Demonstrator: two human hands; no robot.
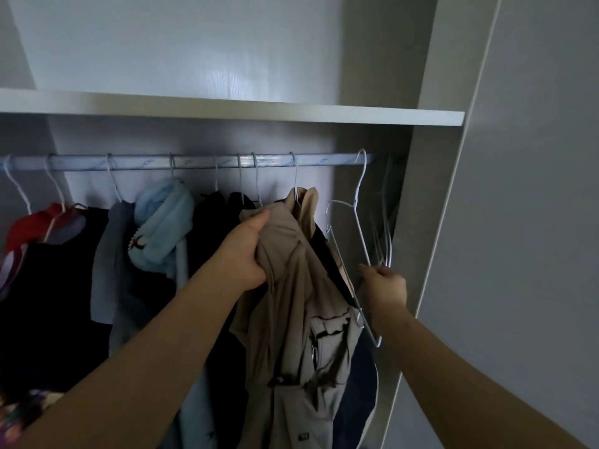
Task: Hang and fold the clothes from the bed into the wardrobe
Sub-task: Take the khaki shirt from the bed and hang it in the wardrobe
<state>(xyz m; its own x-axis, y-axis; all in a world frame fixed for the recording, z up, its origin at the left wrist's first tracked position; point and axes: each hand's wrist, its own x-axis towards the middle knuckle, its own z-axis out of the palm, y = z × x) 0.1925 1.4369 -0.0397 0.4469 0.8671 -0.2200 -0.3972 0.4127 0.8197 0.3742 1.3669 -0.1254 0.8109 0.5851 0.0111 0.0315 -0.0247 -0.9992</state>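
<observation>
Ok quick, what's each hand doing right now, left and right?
Left hand: grips the beige fabric garment with pockets.
Right hand: grips a thin white wire hanger.

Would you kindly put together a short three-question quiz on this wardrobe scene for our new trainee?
1. True or false: the left hand grips the beige garment.
2. What does the right hand hold?
A. a red shirt
B. an empty white wire hanger
C. a folded towel
3. Fill in the missing word: the hangers' hooks sit over the ____ that runs just below the shelf.

Key
1. True.
2. B.
3. rail.
</observation>
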